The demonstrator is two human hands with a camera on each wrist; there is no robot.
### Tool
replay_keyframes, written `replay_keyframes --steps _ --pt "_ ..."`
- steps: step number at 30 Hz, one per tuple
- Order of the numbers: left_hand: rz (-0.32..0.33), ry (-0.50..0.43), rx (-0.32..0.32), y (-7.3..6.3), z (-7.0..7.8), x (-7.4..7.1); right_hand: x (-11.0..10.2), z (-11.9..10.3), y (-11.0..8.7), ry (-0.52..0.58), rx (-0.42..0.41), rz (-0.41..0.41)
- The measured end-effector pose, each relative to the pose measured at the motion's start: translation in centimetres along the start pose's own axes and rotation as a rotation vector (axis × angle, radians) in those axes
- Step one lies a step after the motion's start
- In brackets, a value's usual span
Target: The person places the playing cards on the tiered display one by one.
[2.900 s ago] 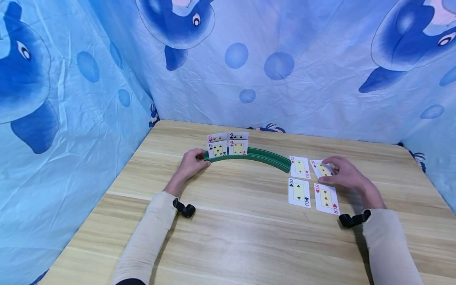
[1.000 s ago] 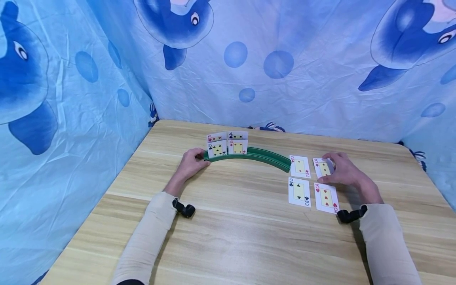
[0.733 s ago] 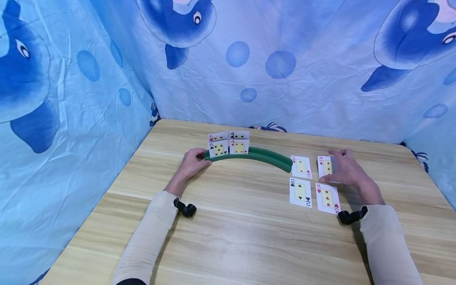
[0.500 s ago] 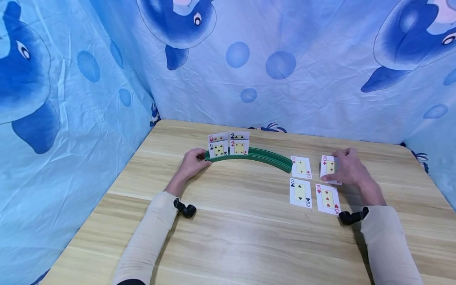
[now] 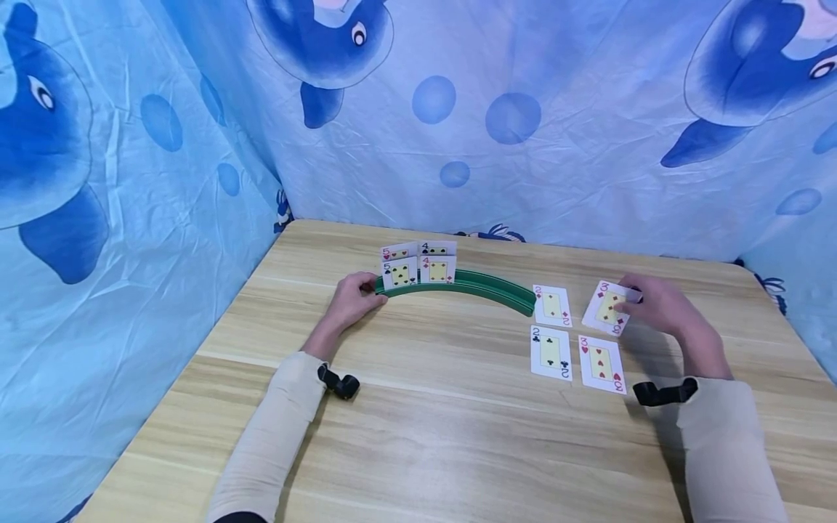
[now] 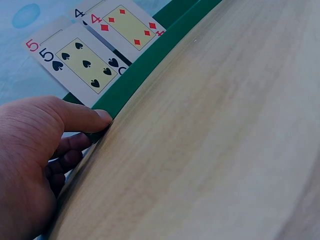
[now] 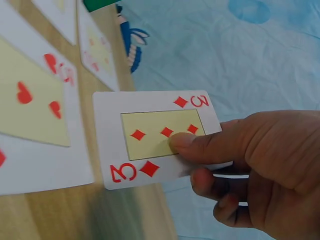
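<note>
My left hand (image 5: pixel 349 299) grips the left end of a curved green card holder (image 5: pixel 493 289), thumb on its front edge in the left wrist view. Upright in the holder stand the five of spades (image 6: pixel 75 65) and the four of diamonds (image 6: pixel 125 29), with a red five (image 5: pixel 399 252) and a black four (image 5: pixel 437 248) behind them. My right hand (image 5: pixel 663 309) pinches the three of diamonds (image 7: pixel 111 115) by one edge, thumb on its face. The card is lifted and tilted above the table, with its face showing.
Right of the holder lie the two of diamonds (image 5: pixel 552 306), the two of clubs (image 5: pixel 551 353) and the three of hearts (image 5: pixel 601 365), face up on the wooden table (image 5: pixel 445 436). Blue dolphin-print cloth (image 5: pixel 451 174) hangs behind the table and along its left side.
My right hand has slid the three of diamonds rightward, away from the two of diamonds, and raised it off the table. The left hand and the holder stay where they were.
</note>
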State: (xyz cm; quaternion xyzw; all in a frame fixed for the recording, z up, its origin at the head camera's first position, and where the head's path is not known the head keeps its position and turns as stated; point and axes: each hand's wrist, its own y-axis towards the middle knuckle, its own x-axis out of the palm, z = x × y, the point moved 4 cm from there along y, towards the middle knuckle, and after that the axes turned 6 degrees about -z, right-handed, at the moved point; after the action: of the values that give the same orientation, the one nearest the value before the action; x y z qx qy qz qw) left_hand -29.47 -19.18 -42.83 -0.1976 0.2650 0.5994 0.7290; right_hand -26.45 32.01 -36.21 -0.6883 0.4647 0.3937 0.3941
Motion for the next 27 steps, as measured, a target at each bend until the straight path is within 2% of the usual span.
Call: replay_keyframes --steps 6,16,27 --pt "-0.004 -0.004 -0.006 0.0 0.0 0.0 -0.7 -0.8 -0.1 0.043 -0.027 0.048" --pt "-0.009 0.000 -0.014 0.1 -0.1 0.1 -1.0 -3.5 0.6 0.096 -0.139 0.278" --pt "0.000 -0.001 -0.013 0.0 -0.1 0.1 -0.6 -6.1 2.2 0.223 -0.152 0.344"
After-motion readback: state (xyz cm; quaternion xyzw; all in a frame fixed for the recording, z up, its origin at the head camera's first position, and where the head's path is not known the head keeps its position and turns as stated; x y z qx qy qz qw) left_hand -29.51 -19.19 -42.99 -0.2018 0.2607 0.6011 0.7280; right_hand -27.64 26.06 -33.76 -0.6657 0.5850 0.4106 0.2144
